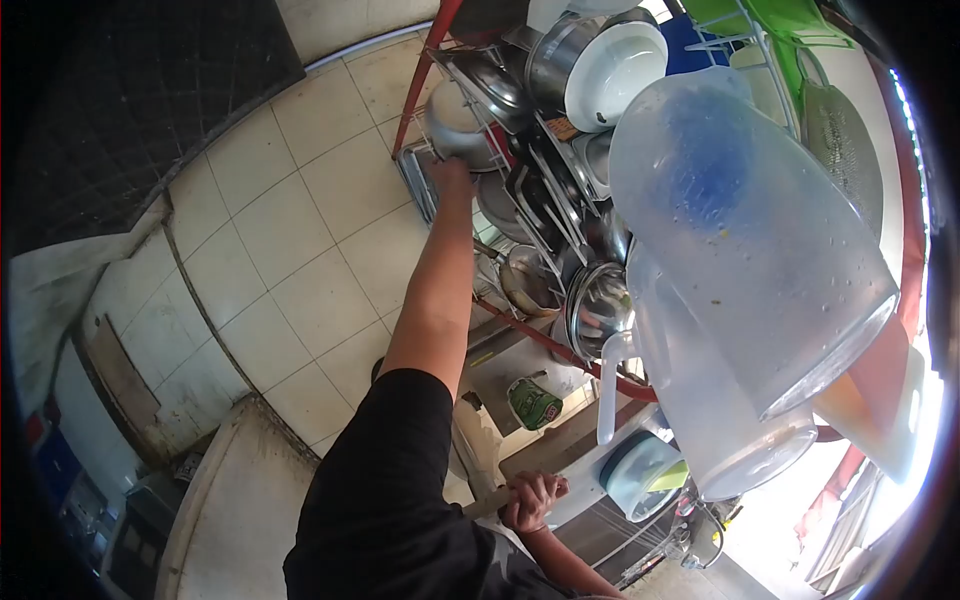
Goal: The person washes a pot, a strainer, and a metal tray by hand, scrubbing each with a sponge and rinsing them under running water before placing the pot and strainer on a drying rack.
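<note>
My left hand (452,176) is stretched out to the lower shelf of a dish rack, right at the side of a round metal pot (460,125). Its fingers are small and partly hidden there, so I cannot tell whether they grip the pot. Beside that hand, at the rack's edge, are stacked metal trays (416,182). My right hand (535,500) is low in the view, close to my body, with its fingers wrapped around a tan, stick-like handle (488,503). The handle's far end is lost behind my sleeve.
Large translucent plastic pitchers (750,240) hang close on the right. The red-framed rack (412,100) carries a white-lined pot (615,75), pans and steel bowls (600,310). A green can (535,402) is below, with a plastic tub (645,475) nearby. Tiled floor (290,260) stretches left.
</note>
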